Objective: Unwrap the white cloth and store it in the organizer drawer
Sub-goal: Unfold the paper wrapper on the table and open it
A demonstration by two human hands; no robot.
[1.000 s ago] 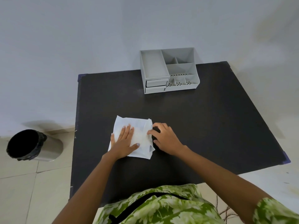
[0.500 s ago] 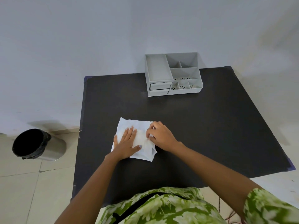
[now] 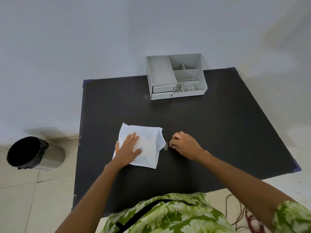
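Note:
The white cloth [image 3: 148,143], folded and wrapped, lies on the black table [image 3: 218,123] near its middle left. My left hand [image 3: 127,148] rests flat on the cloth's left half with the fingers spread, pressing it down. My right hand [image 3: 183,144] is just right of the cloth, off it, fingers curled and pinching a small greyish clear strip [image 3: 166,147] that hangs at the cloth's right edge. The grey organizer [image 3: 198,73] stands at the table's far edge; its two small drawers [image 3: 162,92] at the front left are closed.
A round bin [image 3: 25,153] with a black liner stands on the tiled floor left of the table. A wall rises right behind the organizer. Thin cords [image 3: 242,214] lie on the floor at the lower right.
My right hand has come off the cloth's right edge and moved a little to the right, drawing the small clear strip with it. My left hand stays pressed on the cloth.

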